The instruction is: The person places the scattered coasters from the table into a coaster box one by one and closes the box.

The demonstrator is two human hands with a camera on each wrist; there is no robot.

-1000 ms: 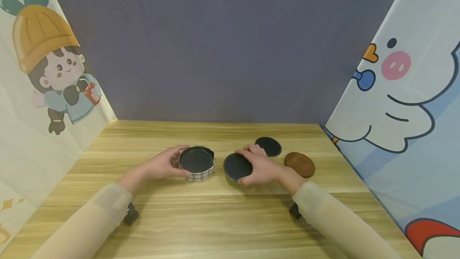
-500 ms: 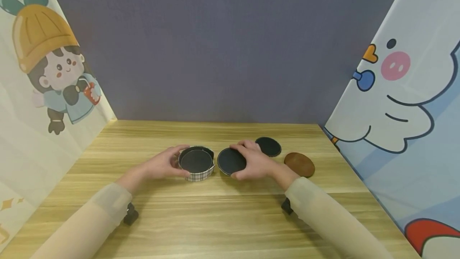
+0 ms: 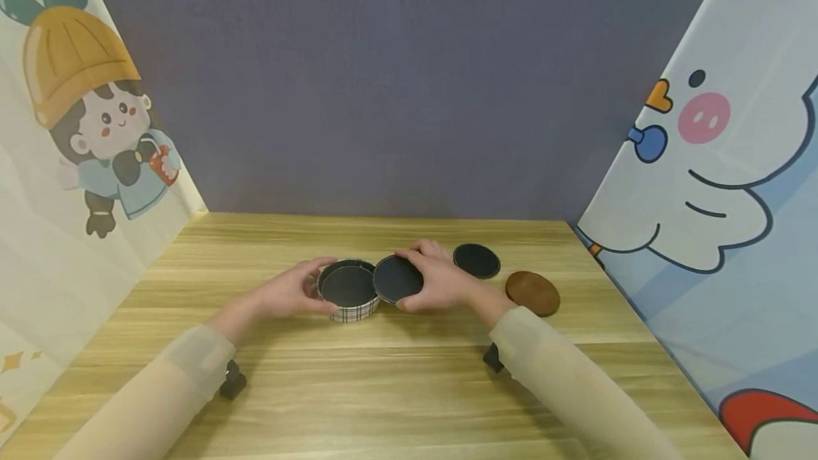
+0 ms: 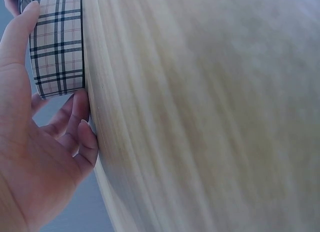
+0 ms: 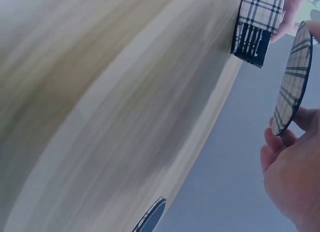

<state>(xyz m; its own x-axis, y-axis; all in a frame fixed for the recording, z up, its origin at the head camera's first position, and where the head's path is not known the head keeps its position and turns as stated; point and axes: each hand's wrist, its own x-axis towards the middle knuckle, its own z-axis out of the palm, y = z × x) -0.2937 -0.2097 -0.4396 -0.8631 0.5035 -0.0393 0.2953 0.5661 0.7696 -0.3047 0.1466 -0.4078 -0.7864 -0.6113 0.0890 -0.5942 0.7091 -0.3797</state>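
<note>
A round coaster holder (image 3: 350, 312) with a plaid outer wall stands on the table, its inside dark. My left hand (image 3: 294, 292) grips the wall between thumb and fingers; in the left wrist view the plaid side (image 4: 59, 47) sits in the hand's grasp. My right hand (image 3: 441, 279) pinches a round coaster (image 3: 396, 280) by its edges, black face up, above the table. The coaster's near edge overlaps the holder's right rim in the head view. From the right wrist view, the coaster's plaid underside (image 5: 292, 85) shows, tilted and apart from the holder (image 5: 260, 12).
Another black coaster (image 3: 476, 261) lies flat behind the right hand. A brown round coaster (image 3: 532, 293) lies right of it. The wooden table (image 3: 358, 403) meets a grey-blue panel (image 3: 396, 91) at the back, with printed cloths at both sides.
My right hand has carried the coaster leftward and slightly up, from beside the holder to its right rim. The left hand and the holder have stayed put.
</note>
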